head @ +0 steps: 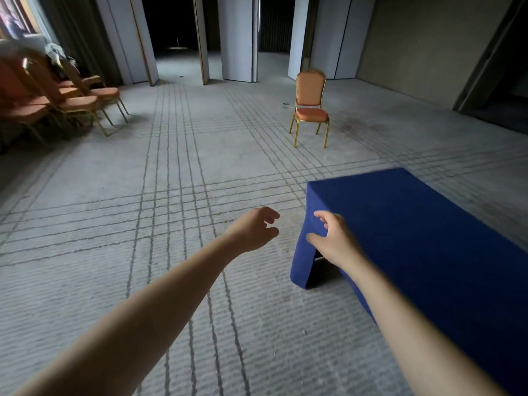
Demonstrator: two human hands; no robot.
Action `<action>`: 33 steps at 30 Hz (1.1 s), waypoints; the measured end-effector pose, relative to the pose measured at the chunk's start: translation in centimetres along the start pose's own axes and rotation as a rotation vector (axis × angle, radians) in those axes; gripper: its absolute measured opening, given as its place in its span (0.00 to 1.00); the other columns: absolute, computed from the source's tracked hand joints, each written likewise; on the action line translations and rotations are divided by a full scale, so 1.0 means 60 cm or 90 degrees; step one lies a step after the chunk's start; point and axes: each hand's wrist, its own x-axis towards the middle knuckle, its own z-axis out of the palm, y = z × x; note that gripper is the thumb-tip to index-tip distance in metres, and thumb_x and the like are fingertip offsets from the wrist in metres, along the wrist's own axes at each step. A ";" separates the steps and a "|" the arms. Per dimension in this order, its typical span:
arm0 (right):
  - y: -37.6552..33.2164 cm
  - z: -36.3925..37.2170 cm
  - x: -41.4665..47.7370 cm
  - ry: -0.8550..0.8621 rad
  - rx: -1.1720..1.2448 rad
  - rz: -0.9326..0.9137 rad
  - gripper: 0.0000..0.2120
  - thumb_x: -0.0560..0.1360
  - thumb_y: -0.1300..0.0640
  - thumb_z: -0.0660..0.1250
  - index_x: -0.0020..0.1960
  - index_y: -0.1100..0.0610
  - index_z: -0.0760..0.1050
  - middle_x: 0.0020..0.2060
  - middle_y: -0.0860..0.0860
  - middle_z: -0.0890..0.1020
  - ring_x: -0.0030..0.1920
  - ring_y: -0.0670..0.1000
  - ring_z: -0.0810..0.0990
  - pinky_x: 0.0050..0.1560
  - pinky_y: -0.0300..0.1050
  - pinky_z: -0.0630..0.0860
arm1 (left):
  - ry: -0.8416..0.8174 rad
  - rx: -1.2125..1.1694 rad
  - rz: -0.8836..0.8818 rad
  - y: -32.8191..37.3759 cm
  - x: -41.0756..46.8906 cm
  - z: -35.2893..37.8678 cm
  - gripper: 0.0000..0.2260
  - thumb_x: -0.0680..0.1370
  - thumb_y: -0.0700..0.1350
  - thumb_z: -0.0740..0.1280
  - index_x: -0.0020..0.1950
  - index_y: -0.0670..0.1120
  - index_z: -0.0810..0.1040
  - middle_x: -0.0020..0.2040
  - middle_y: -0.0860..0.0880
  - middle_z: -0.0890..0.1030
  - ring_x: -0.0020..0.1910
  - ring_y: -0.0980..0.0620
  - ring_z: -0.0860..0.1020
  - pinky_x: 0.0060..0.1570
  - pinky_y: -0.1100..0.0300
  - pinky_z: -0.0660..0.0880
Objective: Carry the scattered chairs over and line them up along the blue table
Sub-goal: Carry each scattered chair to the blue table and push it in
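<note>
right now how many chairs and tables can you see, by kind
Orange padded chairs with gold metal frames: 4, with 1 standing alone and 3 grouped at the left; more there may be hidden.
Blue cloth-covered tables: 1
Total: 5

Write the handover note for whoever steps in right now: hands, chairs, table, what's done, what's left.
Left hand: empty, fingers loosely curled, out in front over the carpet.
Right hand: empty, open, in front of the near corner of the blue table; contact unclear.
Single chair: upright, alone on the carpet beyond the table's far end.
Row of chairs: standing by the curtain at far left.
Done: no chair in view stands along the table.
Left: fetch the single chair, probably first, then those at far left, and line them up along the table.
</note>
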 end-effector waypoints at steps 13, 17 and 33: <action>-0.027 0.031 0.575 -0.042 -0.041 -0.042 0.26 0.73 0.56 0.68 0.70 0.53 0.68 0.66 0.53 0.69 0.66 0.52 0.70 0.65 0.49 0.70 | 0.045 -0.063 -0.055 -0.130 0.518 -0.105 0.15 0.76 0.44 0.69 0.62 0.49 0.76 0.54 0.52 0.80 0.47 0.52 0.81 0.51 0.55 0.77; -0.047 0.061 0.778 -0.017 -0.059 -0.044 0.26 0.72 0.53 0.69 0.69 0.52 0.69 0.66 0.51 0.69 0.66 0.53 0.71 0.64 0.52 0.71 | 0.044 -0.084 -0.033 -0.177 0.723 -0.157 0.15 0.76 0.43 0.69 0.62 0.48 0.76 0.51 0.53 0.79 0.50 0.49 0.81 0.54 0.52 0.77; -0.068 0.098 1.515 0.084 -0.031 0.012 0.23 0.73 0.54 0.69 0.67 0.54 0.70 0.64 0.52 0.68 0.64 0.52 0.71 0.64 0.49 0.70 | -0.026 -0.005 0.035 -0.319 1.484 -0.324 0.16 0.77 0.44 0.69 0.64 0.48 0.75 0.58 0.49 0.79 0.54 0.50 0.79 0.59 0.52 0.75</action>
